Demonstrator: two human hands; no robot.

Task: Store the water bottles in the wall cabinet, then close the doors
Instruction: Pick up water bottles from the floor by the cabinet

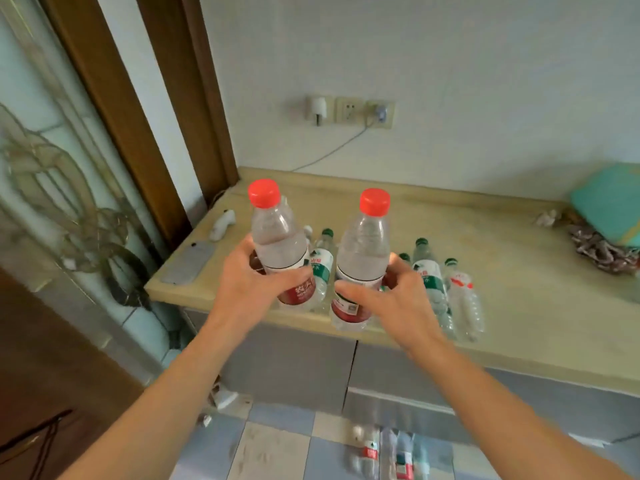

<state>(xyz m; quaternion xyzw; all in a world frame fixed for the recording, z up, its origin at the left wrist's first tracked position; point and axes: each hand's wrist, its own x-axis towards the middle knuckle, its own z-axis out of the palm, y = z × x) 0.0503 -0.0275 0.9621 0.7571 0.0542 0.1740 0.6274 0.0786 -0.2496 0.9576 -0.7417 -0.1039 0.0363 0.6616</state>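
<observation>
My left hand (pixel 254 284) grips a clear water bottle with a red cap and red label (pixel 277 244), held upright above the counter's front edge. Beside it, my right hand (pixel 391 296) grips a second red-capped bottle (pixel 363 251), also upright. Behind them on the beige counter (pixel 519 258) stand several more bottles, some with green caps and green labels (pixel 427 268) and one with a red label (pixel 465 296). The wall cabinet is not in view.
A phone (pixel 188 263) lies at the counter's left end near a small white object (pixel 223 225). A teal bag (pixel 609 209) sits at the right. Grey base cabinet doors (pixel 294 362) are below. More bottles lie on the tiled floor (pixel 388 455). Wall sockets with a cable (pixel 349 110) hang above.
</observation>
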